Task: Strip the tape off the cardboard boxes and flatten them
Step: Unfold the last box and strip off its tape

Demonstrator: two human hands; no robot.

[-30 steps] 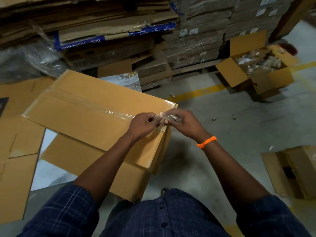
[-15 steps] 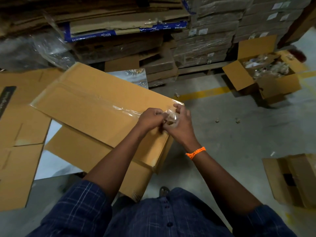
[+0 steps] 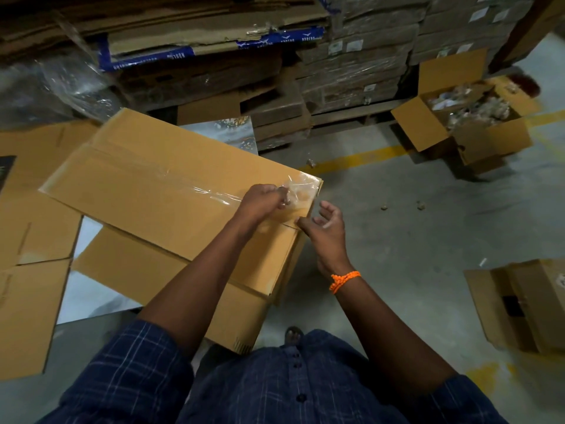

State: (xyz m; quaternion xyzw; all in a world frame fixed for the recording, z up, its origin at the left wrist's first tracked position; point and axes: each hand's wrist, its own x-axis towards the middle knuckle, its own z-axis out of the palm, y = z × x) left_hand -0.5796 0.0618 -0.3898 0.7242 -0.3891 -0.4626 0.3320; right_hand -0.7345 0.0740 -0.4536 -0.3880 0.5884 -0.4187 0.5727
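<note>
A long brown cardboard box [image 3: 159,191] lies tilted in front of me, with a strip of clear tape [image 3: 195,186] running along its top seam to the right end. My left hand [image 3: 260,200] pinches the crumpled loose end of that tape at the box's right end. Just to the right, my right hand [image 3: 324,228] hovers beside the box's corner with fingers spread and relaxed, holding nothing; its thumb is close to the box edge. An orange band is on that wrist.
Flattened cardboard sheets [image 3: 33,228] lie on the floor at left. Stacked cardboard and wrapped cartons [image 3: 354,62] fill the back. An open box of scrap [image 3: 464,123] stands at right, another brown box [image 3: 526,304] at lower right. A yellow floor line [image 3: 360,159] crosses the concrete.
My right hand has let go of the tape end and drawn back to the right, opening. My left hand keeps hold of the tape. The view has shifted slightly.
</note>
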